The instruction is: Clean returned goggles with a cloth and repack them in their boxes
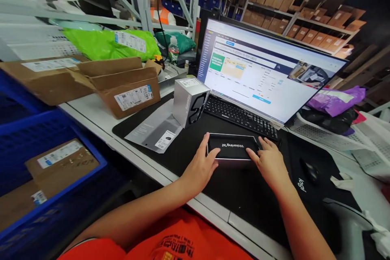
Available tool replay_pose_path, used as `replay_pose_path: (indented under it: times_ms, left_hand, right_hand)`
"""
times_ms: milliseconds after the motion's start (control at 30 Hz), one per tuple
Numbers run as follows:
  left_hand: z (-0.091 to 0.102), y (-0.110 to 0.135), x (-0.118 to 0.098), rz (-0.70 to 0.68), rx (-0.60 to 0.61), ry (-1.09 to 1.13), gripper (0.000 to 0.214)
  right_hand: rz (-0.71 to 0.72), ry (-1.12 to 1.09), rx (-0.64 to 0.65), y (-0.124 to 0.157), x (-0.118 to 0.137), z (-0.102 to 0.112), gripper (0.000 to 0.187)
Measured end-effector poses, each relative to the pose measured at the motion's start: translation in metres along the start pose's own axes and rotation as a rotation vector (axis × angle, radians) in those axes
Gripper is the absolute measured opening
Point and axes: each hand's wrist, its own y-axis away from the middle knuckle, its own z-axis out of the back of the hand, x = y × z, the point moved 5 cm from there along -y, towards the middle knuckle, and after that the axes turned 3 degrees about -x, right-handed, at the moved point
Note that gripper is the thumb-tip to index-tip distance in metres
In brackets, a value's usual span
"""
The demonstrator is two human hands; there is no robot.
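Note:
Both my hands hold an oblong box with a pale rim and a black inner face lettered "Wakening", upside down to me. My left hand grips its left end, thumb over the rim. Around the right end my right hand is closed in the same way. What lies under the black face is hidden. Just beyond, a silver-grey product box stands on the black desk mat. Beside it a flat grey sleeve with a barcode label lies on the mat.
Behind the box are a keyboard and a lit monitor. An opened carton and a green parcel bag sit left. A blue crate holds cartons below. Rightward are a mouse and scanner. A person is behind.

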Motion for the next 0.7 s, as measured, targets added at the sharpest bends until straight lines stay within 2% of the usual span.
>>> replay_pose_path:
  times_ms: [67,133,200,267,300,333,400,433,467,533,600,633,700]
  left_hand:
    - [0.011,-0.007,0.005,-0.032,0.017,0.002,0.054]
    - [0.029,-0.020,0.013,-0.089,-0.031,-0.002,0.081]
    - [0.052,-0.040,0.023,-0.148,-0.177,-0.039,0.094]
    - [0.077,-0.065,0.037,-0.172,-0.384,-0.117,0.090]
    - [0.086,-0.079,0.047,-0.150,-0.468,-0.148,0.090]
    - [0.092,-0.093,0.059,-0.104,-0.521,-0.159,0.094]
    - [0.096,-0.118,0.087,0.028,-0.571,-0.118,0.103]
    - [0.095,-0.128,0.101,0.094,-0.565,-0.079,0.108]
    - [0.092,-0.135,0.114,0.145,-0.539,-0.035,0.112]
    - [0.087,-0.142,0.131,0.171,-0.474,0.050,0.113]
    - [0.087,-0.141,0.141,0.189,-0.476,0.150,0.108]
    - [0.090,-0.138,0.147,0.239,-0.533,0.247,0.105]
    - [0.097,-0.128,0.160,0.437,-0.717,0.521,0.104]
  right_hand:
    - [0.024,0.044,-0.113,0.003,0.004,0.015,0.052]
    - [-0.003,0.051,-0.195,0.006,-0.002,0.032,0.053]
    - [-0.046,-0.027,-0.176,0.004,-0.021,0.042,0.052]
    - [-0.060,-0.225,-0.092,-0.001,-0.045,0.042,0.040]
    - [-0.064,-0.351,-0.055,-0.003,-0.057,0.038,0.040]
    - [-0.066,-0.482,-0.022,-0.004,-0.068,0.031,0.056]
    - [-0.063,-0.711,0.096,-0.005,-0.079,0.009,0.106]
    - [-0.061,-0.780,0.190,-0.004,-0.079,-0.006,0.124]
    - [-0.062,-0.813,0.293,-0.001,-0.075,-0.020,0.134]
    - [-0.061,-0.813,0.455,0.005,-0.061,-0.043,0.138]
    - [-0.057,-0.783,0.494,0.008,-0.046,-0.053,0.132]
    - [-0.056,-0.764,0.469,0.008,-0.040,-0.053,0.129]
    - [-0.046,-0.707,0.384,0.005,-0.031,-0.048,0.121]
